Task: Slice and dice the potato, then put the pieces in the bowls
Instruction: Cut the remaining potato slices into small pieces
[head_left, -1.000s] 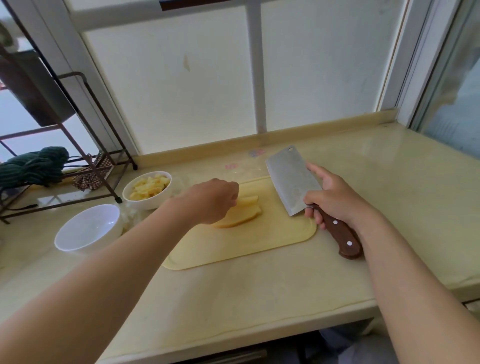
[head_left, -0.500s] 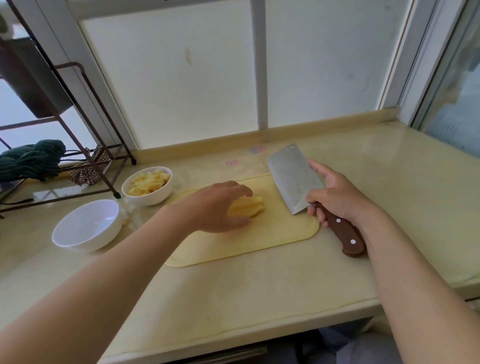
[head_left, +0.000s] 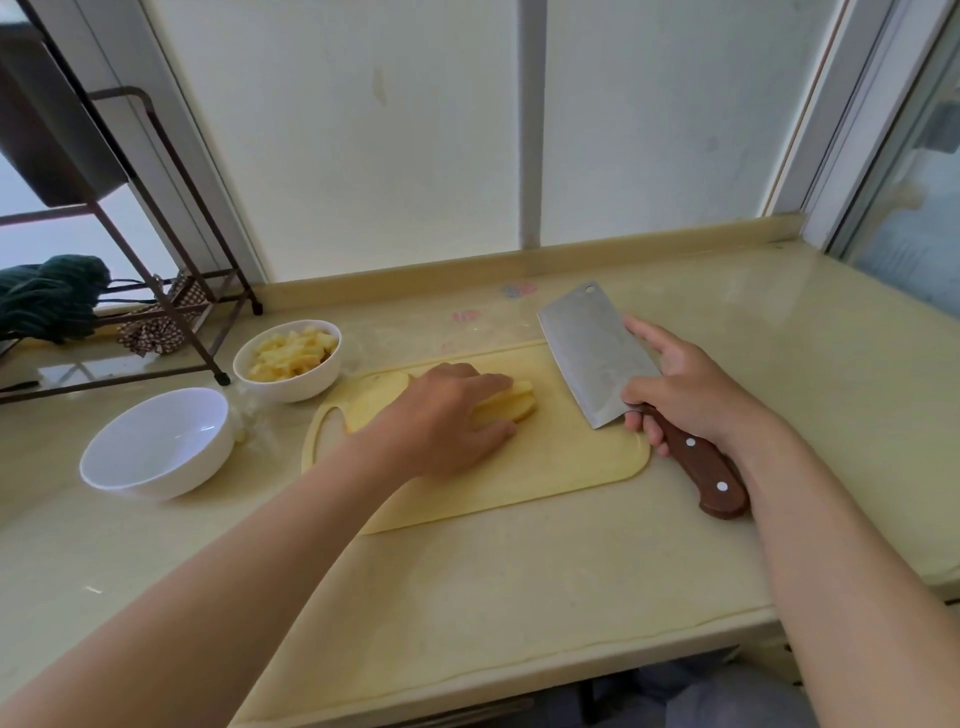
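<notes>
Bare counter nearside; bowls left of board.

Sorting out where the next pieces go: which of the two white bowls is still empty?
The nearer, larger white bowl at the far left is empty. The smaller bowl behind it, beside the cutting board, already holds potato pieces.
</notes>
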